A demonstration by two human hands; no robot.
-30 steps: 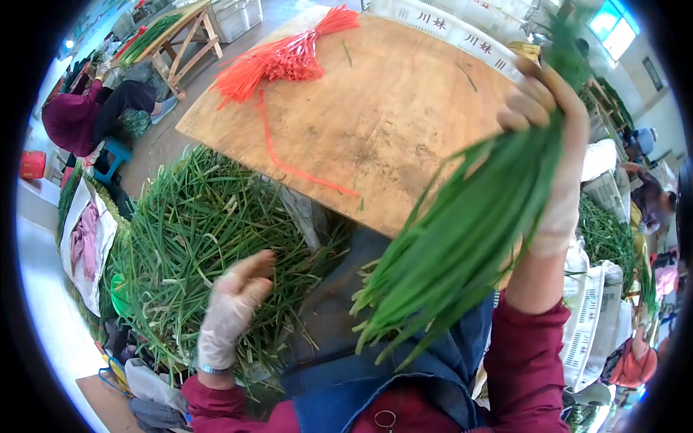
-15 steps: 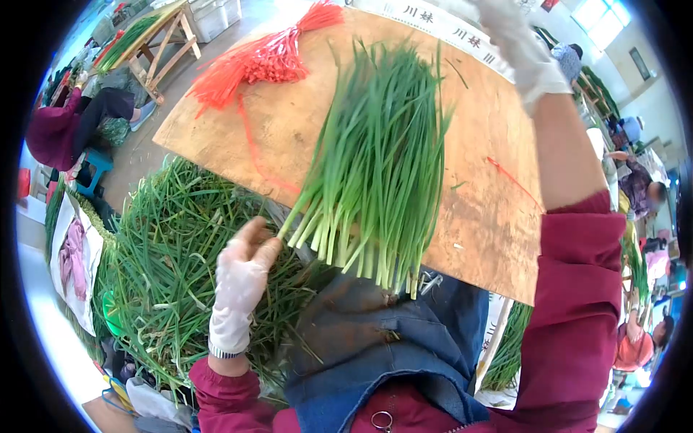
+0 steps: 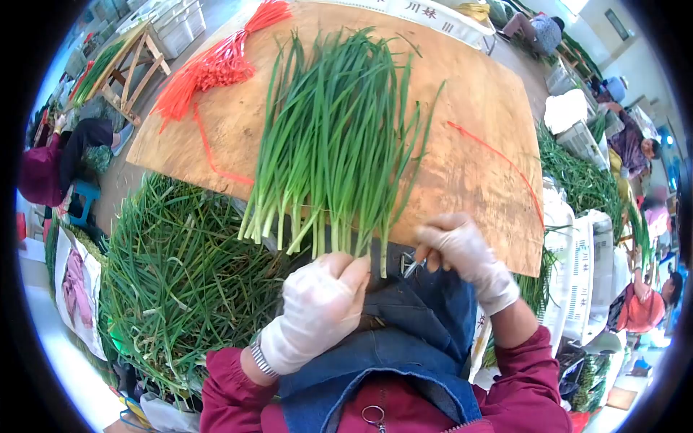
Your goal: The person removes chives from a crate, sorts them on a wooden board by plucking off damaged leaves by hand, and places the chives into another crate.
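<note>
A spread bunch of long green garlic chives (image 3: pixel 332 137) lies on the wooden board (image 3: pixel 476 187), its pale cut ends overhanging the near edge. My left hand (image 3: pixel 317 307), in a whitish glove, pinches chive stems at those ends. To the right of the bunch, my right hand (image 3: pixel 465 256), gloved too, hovers by the board's near edge with curled fingers; whatever may be in them is hidden. One loose red strip (image 3: pixel 505 159) lies on the right of the board. Another red strip (image 3: pixel 209 155) lies left of the bunch.
A pile of red ties (image 3: pixel 216 68) sits at the board's far left. Below the board's left side is a big heap of loose leaves (image 3: pixel 195 281). White crates (image 3: pixel 577 267) stand on the right. A seated person (image 3: pixel 43 173) is at far left; other people work at right.
My right hand has come down from the board's far right to its near edge. My left hand has moved right, from the bunch's left corner to the middle of the stem ends.
</note>
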